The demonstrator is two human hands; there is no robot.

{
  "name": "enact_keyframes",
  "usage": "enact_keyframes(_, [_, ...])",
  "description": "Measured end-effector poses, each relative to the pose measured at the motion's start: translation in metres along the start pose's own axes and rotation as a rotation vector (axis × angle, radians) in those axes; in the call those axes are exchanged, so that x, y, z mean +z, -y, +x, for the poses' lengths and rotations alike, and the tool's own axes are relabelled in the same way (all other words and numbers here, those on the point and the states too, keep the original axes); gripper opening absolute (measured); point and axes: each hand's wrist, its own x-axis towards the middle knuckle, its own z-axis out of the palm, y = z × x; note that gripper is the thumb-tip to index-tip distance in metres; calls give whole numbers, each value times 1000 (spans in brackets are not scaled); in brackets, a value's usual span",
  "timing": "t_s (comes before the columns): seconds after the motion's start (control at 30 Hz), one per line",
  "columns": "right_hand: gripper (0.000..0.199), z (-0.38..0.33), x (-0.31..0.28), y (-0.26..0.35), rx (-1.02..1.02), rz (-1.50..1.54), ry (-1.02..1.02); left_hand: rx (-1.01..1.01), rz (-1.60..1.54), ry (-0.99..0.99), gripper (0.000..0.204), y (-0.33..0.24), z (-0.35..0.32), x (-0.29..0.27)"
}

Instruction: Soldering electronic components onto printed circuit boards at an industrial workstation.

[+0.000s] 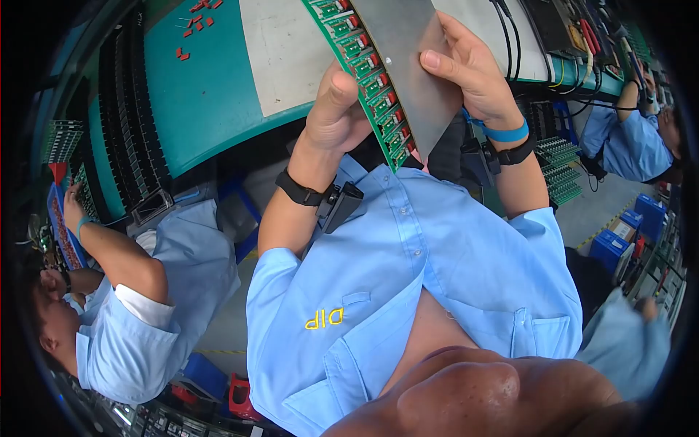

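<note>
A long green circuit board panel (368, 80), lined with red and white components, is tilted up in front of my chest. My left hand (336, 111) is closed on its left edge, the thumb upright and the fingers partly hidden behind it. Against the panel's right side lies a flat grey metal plate (415, 69), which covers part of the board. My right hand (472, 73) grips the plate's right edge, its thumb on the plate's face and the other fingers partly behind. Dark straps with small boxes sit on both my wrists, with a blue band on the right one.
Several loose red components (196, 23) lie on the teal bench mat (196, 95), beside a white strip (280, 58). Black conveyor rails (131, 109) run along the left. A co-worker (145, 306) works there; another (630, 138) is far right. Cables (510, 36) cross the right side; stacked green boards (557, 167) stand below.
</note>
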Motion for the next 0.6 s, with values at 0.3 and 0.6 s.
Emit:
enact_keyframes(0.3, [79,1,-13,-11,-44,-99,28,-17,32,-34,104,-3,0,5])
enact_keyframes(0.6, [81,-5,-3,8,-19,-130,63,-45,50,-38,107,-2,0,9])
